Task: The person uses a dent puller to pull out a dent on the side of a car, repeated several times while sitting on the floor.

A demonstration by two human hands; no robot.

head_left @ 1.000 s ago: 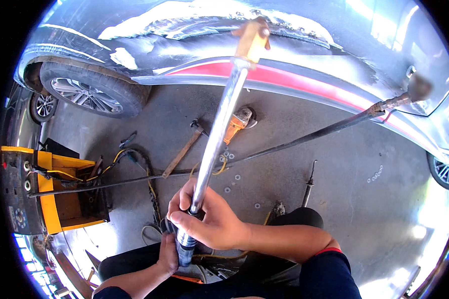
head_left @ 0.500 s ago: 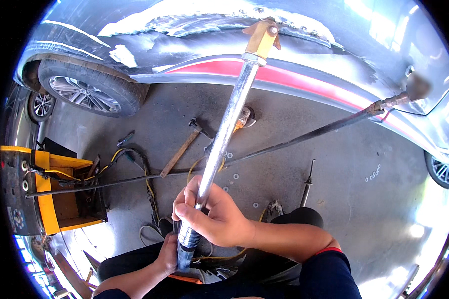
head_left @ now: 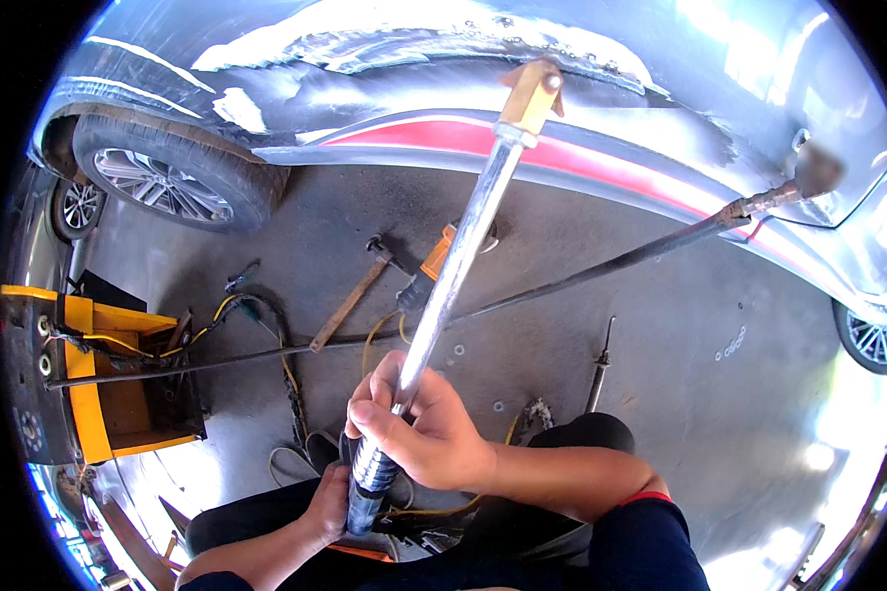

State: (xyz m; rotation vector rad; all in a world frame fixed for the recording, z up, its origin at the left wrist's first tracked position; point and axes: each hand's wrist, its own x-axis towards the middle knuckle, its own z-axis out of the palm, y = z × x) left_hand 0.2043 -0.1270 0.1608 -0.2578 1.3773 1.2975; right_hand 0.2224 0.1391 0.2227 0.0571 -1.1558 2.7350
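A car's side panel looks only partway through repair: a broad patch is stripped to pale metal, but creased and unpainted. A chrome-shafted tool slants up before it; contact is unclear. The right hand, forearm nearly level, clamps its shaft; the left hand, below, seems closed around the handle, fingers partly hidden.

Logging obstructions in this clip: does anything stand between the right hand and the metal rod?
Nothing visible does: the right hand curls directly around the metal rod, just above its dark lower section.
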